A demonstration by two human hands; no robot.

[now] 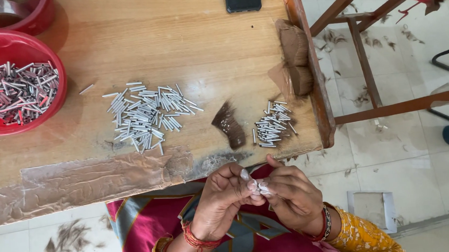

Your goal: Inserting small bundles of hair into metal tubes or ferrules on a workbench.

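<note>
a small silvery tube (258,187) sits pinched between my left hand (224,197) and right hand (292,195), both closed tight on it near the table edge (133,174), its axis hidden, while the loose tube pile (147,115) lies far-left of them.

floor (405,155): pale tiles, hair-strewn; table (175,29): wooden, taped edge; frame (368,79): brown metal
</note>
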